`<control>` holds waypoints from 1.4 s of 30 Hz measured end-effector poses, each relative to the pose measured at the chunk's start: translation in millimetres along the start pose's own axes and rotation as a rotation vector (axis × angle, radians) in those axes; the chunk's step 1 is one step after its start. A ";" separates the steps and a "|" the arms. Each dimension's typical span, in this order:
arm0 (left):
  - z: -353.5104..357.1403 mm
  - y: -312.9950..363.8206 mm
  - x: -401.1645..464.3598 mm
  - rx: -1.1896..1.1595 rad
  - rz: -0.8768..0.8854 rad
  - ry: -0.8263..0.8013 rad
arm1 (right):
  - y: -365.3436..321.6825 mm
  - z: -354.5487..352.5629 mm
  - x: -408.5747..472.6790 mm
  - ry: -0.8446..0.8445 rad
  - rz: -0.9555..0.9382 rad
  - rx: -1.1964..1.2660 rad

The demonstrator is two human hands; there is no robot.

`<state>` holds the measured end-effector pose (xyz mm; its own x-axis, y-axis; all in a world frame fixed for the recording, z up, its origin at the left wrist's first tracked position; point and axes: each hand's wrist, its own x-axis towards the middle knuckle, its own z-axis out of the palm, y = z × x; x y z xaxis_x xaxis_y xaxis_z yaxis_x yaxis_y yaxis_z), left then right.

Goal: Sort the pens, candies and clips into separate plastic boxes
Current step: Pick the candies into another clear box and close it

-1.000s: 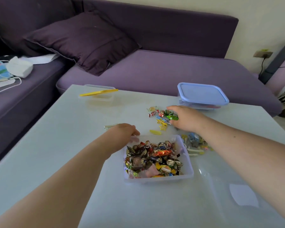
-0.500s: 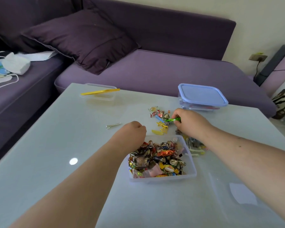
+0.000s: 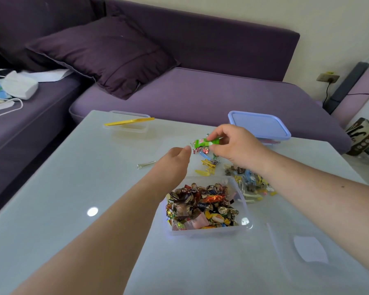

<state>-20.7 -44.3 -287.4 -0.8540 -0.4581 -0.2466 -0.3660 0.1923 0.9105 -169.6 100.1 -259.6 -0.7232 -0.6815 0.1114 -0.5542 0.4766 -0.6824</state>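
My right hand (image 3: pixel 234 145) pinches a green wrapped candy (image 3: pixel 207 142) and holds it above the table, over a few loose candies and yellow and blue clips (image 3: pixel 207 165). My left hand (image 3: pixel 175 160) hovers just left of it with fingers reaching toward the candy, holding nothing. Below my hands stands an open clear plastic box (image 3: pixel 241 226) heaped with wrapped candies. Another heap of clips (image 3: pixel 251 182) lies right of that box. A single silver clip (image 3: pixel 146 164) lies apart to the left.
A clear box with a yellow pen across it (image 3: pixel 128 122) stands at the table's far left. A box with a blue lid (image 3: pixel 258 126) sits at the far right edge. A purple sofa with a cushion (image 3: pixel 107 54) lies beyond the white table (image 3: pixel 62 188).
My right hand picked the green candy out of the loose pile and lifted it. My left hand left the candy box's corner and moved up toward the candy.
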 end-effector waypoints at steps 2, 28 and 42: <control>0.3 1.8 -0.8 -0.101 0.015 0.005 | -16.7 7.6 -2.4 -0.052 -0.079 0.025; -15.7 -6.6 8.7 -0.188 0.055 0.198 | 66.4 11.7 23.8 0.005 0.175 -0.244; -18.9 -27.4 23.9 0.277 0.147 0.175 | 95.4 38.9 49.1 -0.056 0.125 -0.342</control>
<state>-24.2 -76.9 -311.9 -0.8378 -0.5448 -0.0370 -0.3502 0.4842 0.8018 -242.0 90.5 -347.3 -0.7755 -0.6314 -0.0040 -0.5756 0.7096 -0.4064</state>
